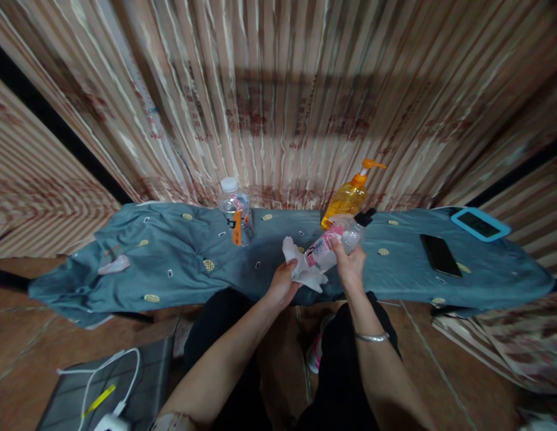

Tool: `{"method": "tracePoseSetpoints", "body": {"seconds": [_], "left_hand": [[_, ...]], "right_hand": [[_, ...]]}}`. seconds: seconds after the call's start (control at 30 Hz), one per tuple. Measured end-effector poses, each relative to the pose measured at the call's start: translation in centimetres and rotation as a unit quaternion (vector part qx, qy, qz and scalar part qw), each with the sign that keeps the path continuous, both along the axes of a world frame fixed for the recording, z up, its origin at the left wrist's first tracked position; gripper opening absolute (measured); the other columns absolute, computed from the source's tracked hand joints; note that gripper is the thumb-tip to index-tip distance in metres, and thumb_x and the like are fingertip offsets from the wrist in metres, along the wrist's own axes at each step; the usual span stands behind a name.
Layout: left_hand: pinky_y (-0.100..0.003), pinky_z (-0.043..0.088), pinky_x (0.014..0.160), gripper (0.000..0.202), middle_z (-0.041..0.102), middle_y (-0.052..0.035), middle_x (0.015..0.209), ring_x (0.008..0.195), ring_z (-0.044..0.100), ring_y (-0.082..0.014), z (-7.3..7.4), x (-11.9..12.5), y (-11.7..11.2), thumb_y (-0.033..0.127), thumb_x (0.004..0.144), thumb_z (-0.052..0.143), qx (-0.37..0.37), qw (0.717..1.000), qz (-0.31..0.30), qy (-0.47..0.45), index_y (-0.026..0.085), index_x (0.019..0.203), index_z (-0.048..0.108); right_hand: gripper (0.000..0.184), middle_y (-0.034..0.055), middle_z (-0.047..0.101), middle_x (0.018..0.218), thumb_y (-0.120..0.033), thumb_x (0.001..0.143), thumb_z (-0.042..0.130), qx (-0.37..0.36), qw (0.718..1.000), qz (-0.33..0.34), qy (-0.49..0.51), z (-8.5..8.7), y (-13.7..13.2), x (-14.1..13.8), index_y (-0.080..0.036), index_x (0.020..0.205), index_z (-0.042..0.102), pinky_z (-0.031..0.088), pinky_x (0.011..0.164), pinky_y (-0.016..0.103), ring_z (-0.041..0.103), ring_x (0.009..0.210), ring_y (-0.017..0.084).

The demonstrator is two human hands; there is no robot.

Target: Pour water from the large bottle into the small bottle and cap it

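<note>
My right hand [351,266] is wrapped round a clear pump bottle [326,246] with a pink-and-white label and a black top. The bottle is tilted, its top pointing up to the right and its base down to the left. My left hand [284,286] grips a white tissue [309,276], which is against the base of the bottle. Just behind stands a pump bottle of yellow liquid [345,200] with an orange pump. Further left a clear plastic bottle [236,218] with a white cap and an orange label stands upright.
A teal cloth [278,224] with yellow patterns covers the narrow table. On its right lie a black phone [441,254] and a blue-framed device [480,224]. A crumpled white piece [114,264] lies at the left. Pleated curtains [278,102] hang behind; a white cable [137,365] lies below left.
</note>
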State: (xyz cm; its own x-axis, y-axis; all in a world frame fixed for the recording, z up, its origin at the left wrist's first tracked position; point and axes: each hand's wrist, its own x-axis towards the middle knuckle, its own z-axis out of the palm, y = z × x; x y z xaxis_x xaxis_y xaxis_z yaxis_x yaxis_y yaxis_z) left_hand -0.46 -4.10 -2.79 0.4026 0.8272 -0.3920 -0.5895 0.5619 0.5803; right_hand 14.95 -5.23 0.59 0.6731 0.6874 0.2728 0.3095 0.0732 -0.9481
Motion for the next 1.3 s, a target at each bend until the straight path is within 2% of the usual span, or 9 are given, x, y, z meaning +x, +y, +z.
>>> {"method": "tracePoseSetpoints", "body": {"seconds": [0.17,0.27,0.43,0.63,0.77,0.93,1.1,1.23,1.3], "left_hand": [[-0.046,0.05,0.099,0.031,0.074,-0.0103,0.101,0.106,0.067,-0.0277,-0.2,-0.1,-0.1,0.032,0.08,0.069,0.01,0.999,-0.033,-0.016,0.014,0.104,0.065],[-0.043,0.049,0.102,0.029,0.074,-0.0087,0.1,0.108,0.067,-0.0261,-0.1,0.3,-0.2,0.033,0.081,0.069,0.021,0.999,-0.032,-0.032,0.015,0.103,0.066],[-0.039,0.049,0.103,0.022,0.075,-0.0072,0.092,0.103,0.069,-0.0238,0.3,0.1,0.6,0.033,0.084,0.065,0.02,1.0,0.007,-0.019,0.014,0.096,0.068],[-0.036,0.052,0.095,0.032,0.077,-0.0054,0.087,0.084,0.072,-0.0202,0.5,-0.5,0.7,0.039,0.074,0.075,0.042,0.998,-0.035,-0.02,0.014,0.093,0.071],[-0.032,0.054,0.088,0.033,0.076,-0.0037,0.079,0.073,0.07,-0.0164,0.4,-0.5,1.1,0.038,0.068,0.08,0.047,0.999,0.018,0.02,0.013,0.087,0.069],[-0.036,0.055,0.084,0.034,0.075,-0.0036,0.073,0.068,0.07,-0.0187,0.6,-0.5,2.1,0.033,0.062,0.084,0.034,0.996,0.072,0.04,0.013,0.084,0.068],[-0.033,0.054,0.08,0.043,0.076,-0.0062,0.08,0.074,0.071,-0.0195,0.3,-0.1,1.7,0.033,0.056,0.088,0.055,0.995,0.08,0.026,0.012,0.088,0.069],[-0.031,0.053,0.067,0.05,0.074,-0.006,0.075,0.064,0.067,-0.0176,-0.2,-0.3,1.4,0.035,0.052,0.09,0.059,0.996,0.053,0.046,0.01,0.091,0.07],[-0.032,0.052,0.067,0.052,0.074,-0.0071,0.074,0.066,0.067,-0.019,-0.5,-0.4,1.4,0.037,0.052,0.09,0.058,0.996,0.048,0.052,0.01,0.092,0.07]], "right_hand": [[0.058,0.0115,0.075,0.088,-0.063,0.066,0.069,0.011,0.999,0.032,0.007,0.3,0.0,-0.8,-0.014,0.098,0.069,0.052,0.074,0.038,0.067,0.082,0.028],[0.054,0.0079,0.074,0.082,-0.062,0.067,0.069,0.004,0.997,0.076,0.013,0.4,-0.3,-2.2,-0.016,0.095,0.069,0.052,0.068,0.036,0.065,0.074,0.025],[0.044,0.0045,0.072,0.078,-0.057,0.066,0.071,0.009,0.981,0.166,0.098,0.3,-0.8,-4.1,-0.019,0.089,0.069,0.052,0.066,0.034,0.064,0.071,0.023],[0.048,0.0044,0.071,0.069,-0.063,0.065,0.069,-0.007,0.95,0.222,0.22,-0.1,-0.4,-2.5,-0.019,0.082,0.067,0.054,0.066,0.038,0.068,0.069,0.027],[0.05,0.0059,0.076,0.082,-0.06,0.061,0.076,-0.04,0.942,0.291,0.162,0.1,-0.6,-1.2,-0.018,0.089,0.071,0.055,0.078,0.041,0.071,0.079,0.028],[0.044,0.0051,0.077,0.089,-0.047,0.06,0.083,-0.075,0.932,0.346,0.079,0.2,-1.3,-1.3,-0.018,0.091,0.074,0.057,0.082,0.043,0.072,0.083,0.027],[0.044,0.0046,0.077,0.082,-0.048,0.054,0.085,-0.092,0.943,0.302,0.107,0.0,-1.5,-0.2,-0.017,0.082,0.073,0.057,0.077,0.038,0.071,0.073,0.023],[0.045,0.0064,0.076,0.081,-0.051,0.055,0.084,-0.115,0.965,0.231,0.046,-0.1,-1.4,2.5,-0.017,0.082,0.072,0.056,0.075,0.037,0.07,0.074,0.025],[0.05,0.0083,0.076,0.085,-0.052,0.054,0.083,-0.109,0.976,0.189,0.011,-0.5,-1.0,4.0,-0.016,0.087,0.071,0.055,0.077,0.039,0.07,0.078,0.026]]}}
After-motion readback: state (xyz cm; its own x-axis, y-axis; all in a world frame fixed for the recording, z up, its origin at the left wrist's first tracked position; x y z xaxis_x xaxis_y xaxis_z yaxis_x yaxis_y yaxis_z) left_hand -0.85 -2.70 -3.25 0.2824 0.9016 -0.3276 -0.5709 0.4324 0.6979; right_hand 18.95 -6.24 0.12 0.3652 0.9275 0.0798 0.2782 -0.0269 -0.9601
